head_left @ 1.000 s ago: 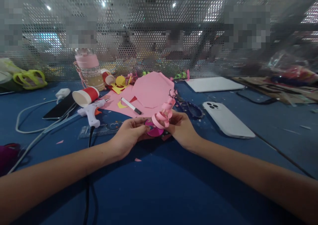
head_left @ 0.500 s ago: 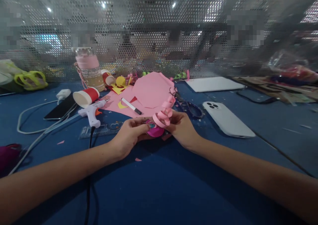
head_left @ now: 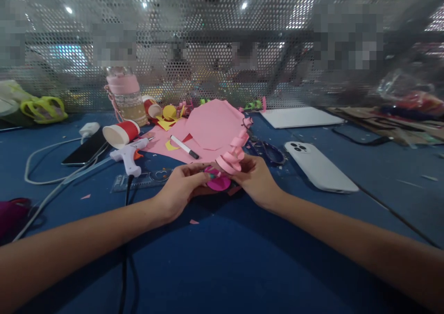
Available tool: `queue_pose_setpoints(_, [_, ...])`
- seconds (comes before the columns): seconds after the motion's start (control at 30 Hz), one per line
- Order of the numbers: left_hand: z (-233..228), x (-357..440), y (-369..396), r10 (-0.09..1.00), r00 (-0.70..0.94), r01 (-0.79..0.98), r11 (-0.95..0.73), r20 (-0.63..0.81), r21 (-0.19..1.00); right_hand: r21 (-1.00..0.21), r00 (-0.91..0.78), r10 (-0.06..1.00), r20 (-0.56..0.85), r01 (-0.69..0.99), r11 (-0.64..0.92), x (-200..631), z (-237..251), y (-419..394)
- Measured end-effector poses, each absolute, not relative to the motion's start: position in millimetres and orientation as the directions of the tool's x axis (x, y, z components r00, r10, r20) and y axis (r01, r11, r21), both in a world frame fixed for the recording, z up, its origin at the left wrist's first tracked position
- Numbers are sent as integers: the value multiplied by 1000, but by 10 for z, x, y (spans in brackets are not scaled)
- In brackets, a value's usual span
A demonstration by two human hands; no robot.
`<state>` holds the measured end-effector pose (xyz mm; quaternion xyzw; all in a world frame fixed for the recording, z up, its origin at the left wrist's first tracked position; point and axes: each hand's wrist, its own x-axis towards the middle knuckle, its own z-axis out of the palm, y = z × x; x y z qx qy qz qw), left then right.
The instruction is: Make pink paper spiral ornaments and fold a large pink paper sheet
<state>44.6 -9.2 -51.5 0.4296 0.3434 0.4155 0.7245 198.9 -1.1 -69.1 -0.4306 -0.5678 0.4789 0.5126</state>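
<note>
My left hand (head_left: 180, 188) and my right hand (head_left: 255, 179) meet at the middle of the blue table (head_left: 215, 258). Between their fingertips lies a small magenta paper disc (head_left: 218, 182). A light pink paper spiral (head_left: 235, 154) rises from the disc and leans up to the right. My right fingers pinch the spiral's lower coils. My left fingertips press on the disc's left edge. The parts of the disc under my fingers are hidden.
Behind my hands lie pink paper sheets (head_left: 211, 124), a marker (head_left: 183, 147), scissors (head_left: 267, 150) and a white phone (head_left: 321, 166). At the left are a glue gun (head_left: 129, 159) with its cord, a ruler (head_left: 142, 180), a red-and-white cup (head_left: 121, 133), a dark phone (head_left: 85, 150) and a bottle (head_left: 125, 96). A mesh wall closes the back.
The pink spiral has stretched taller and leans further up and right. Both hands stay on the disc, shifted only slightly.
</note>
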Motion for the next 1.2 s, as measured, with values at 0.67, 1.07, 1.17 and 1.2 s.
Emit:
queue_pose_setpoints(0.67, [-531, 453, -88, 902, 414, -291, 257, -121, 922, -980, -99, 976, 195, 26, 198, 1994, -694, -20])
queue_pose_setpoints(1.07, [-523, 455, -88, 886, 449, -325, 281, -114, 903, -926, -94, 928, 359, 92, 367, 1996, -673, -30])
queue_pose_setpoints(1.17, [-527, 456, -89, 884, 454, -329, 283, -112, 901, -926, -109, 929, 353, 99, 364, 2005, -681, -25])
queue_pose_setpoints(1.2, [-525, 458, -92, 884, 454, -326, 283, -114, 902, -932, -117, 934, 338, 93, 349, 2009, -687, -24])
